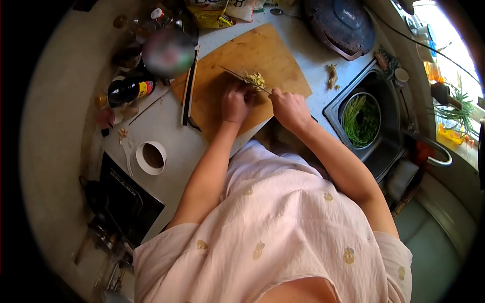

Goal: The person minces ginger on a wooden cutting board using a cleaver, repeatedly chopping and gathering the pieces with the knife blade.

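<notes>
On a wooden cutting board (280, 55) lies a small heap of chopped pale yellow pieces (256, 81). My right hand (290, 108) is closed round the handle end of a knife (235, 73), whose thin dark blade reaches left across the board beside the heap. My left hand (237, 102) is at the near side of the blade, over the board, with its fingers bent and close together. What those fingers press on or hold is hidden.
At right is a sink (391, 101) with a pot of green vegetables (361, 120). A lidded pan (343, 25) stands behind. Chopsticks (189, 91) lie along the board's left edge. Further left are a dark sauce bottle (121, 92), a white cup (151, 157) and a black cooktop (126, 197).
</notes>
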Motion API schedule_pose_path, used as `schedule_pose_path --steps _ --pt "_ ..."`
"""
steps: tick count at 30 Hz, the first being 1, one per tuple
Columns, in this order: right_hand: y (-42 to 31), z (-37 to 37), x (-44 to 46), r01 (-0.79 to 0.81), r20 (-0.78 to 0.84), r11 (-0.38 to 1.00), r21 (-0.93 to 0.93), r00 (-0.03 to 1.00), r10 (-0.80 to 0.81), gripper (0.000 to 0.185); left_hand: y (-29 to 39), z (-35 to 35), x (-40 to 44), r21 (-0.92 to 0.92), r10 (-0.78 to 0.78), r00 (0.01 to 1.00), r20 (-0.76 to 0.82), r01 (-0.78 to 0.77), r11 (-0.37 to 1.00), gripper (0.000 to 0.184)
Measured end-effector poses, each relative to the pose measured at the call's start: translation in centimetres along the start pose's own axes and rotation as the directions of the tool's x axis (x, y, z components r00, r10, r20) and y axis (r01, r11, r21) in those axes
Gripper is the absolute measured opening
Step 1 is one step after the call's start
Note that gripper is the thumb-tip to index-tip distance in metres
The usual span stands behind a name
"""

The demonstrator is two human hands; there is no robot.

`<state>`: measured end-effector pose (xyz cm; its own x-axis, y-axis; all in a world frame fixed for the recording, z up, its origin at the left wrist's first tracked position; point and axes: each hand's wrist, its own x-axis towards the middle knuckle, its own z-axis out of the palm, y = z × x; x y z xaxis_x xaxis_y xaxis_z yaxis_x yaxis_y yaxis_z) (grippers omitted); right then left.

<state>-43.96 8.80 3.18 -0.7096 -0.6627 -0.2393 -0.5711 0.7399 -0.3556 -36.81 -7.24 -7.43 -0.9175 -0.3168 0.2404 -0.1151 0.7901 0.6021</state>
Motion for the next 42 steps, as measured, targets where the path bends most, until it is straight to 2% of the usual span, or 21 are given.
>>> schedule_pose_path --steps 3,6,9,12,15,21,24,27,30,34,36,40,42 --pt "-1.4 -0.2 -0.2 -0.015 0.045 0.998 -0.064 0.999 0.018 0.006 -0.7 0.4 0.2 0.036 0.047 0.999 -0.018 -0.047 0.998 0.012" --pt "-0.8 2.0 -0.3 -0.058 0.03 0.997 -0.047 0.998 0.059 0.006 -0.8 0.6 0.0 0.079 0.04 0.998 -0.054 -0.036 0.996 0.011" --pt "0.3 2.6 -0.2 -0.059 0.014 0.998 0.002 0.998 0.059 0.007 -0.6 0.2 0.1 0.002 -0.029 0.999 0.02 0.029 1.0 0.013" --pt "0.5 1.0 0.7 -0.022 0.016 1.0 0.019 1.0 0.021 0.009 -0.1 -0.5 0.7 -0.014 0.07 0.991 -0.112 -0.072 0.997 0.013" --pt "-1.4 -0.3 -0.2 -0.027 0.043 0.999 0.024 0.999 0.026 0.01 0.1 -1.0 0.4 -0.022 -0.056 0.996 0.072 0.058 0.998 0.012" --pt "-1.0 2.7 -0.4 -0.085 0.065 0.996 -0.036 0.994 0.088 0.01 -1.1 0.4 0.0 0.044 0.022 1.0 -0.021 -0.021 0.999 0.011" --pt "-0.5 3.3 -0.9 -0.07 0.029 0.997 -0.019 0.997 0.07 0.009 -0.7 -0.1 0.1 0.025 -0.033 0.998 0.057 0.032 0.999 0.012" --pt "0.1 1.9 0.3 -0.02 -0.009 1.0 0.004 1.0 0.02 0.007 -0.2 -0.7 0.5 -0.037 0.034 0.997 -0.076 -0.037 0.999 0.011" --pt "-1.1 0.9 -0.1 -0.014 0.012 0.999 0.03 1.0 0.013 0.008 -0.4 -1.1 0.1 0.034 -0.063 0.997 0.051 0.061 0.998 0.01" --pt "-1.2 2.8 -0.6 -0.091 0.002 0.996 0.006 0.996 0.091 0.009 -0.7 -0.1 0.1 0.034 -0.039 0.999 0.01 0.038 0.999 0.008" --pt "-0.6 3.2 -0.3 -0.081 0.004 0.997 0.012 0.997 0.081 0.008 -0.8 0.0 -0.4 0.085 -0.067 0.997 0.032 0.064 0.994 0.007" --pt "0.1 1.6 0.4 -0.021 -0.017 0.998 0.053 1.0 0.022 0.007 -0.4 -0.6 0.0 -0.023 0.044 0.996 -0.08 -0.046 0.999 0.008" --pt "-1.0 1.2 -0.7 -0.035 0.036 0.999 0.037 0.999 0.034 0.007 -0.3 -1.0 -0.4 -0.001 -0.036 0.999 0.035 0.036 0.999 0.009"
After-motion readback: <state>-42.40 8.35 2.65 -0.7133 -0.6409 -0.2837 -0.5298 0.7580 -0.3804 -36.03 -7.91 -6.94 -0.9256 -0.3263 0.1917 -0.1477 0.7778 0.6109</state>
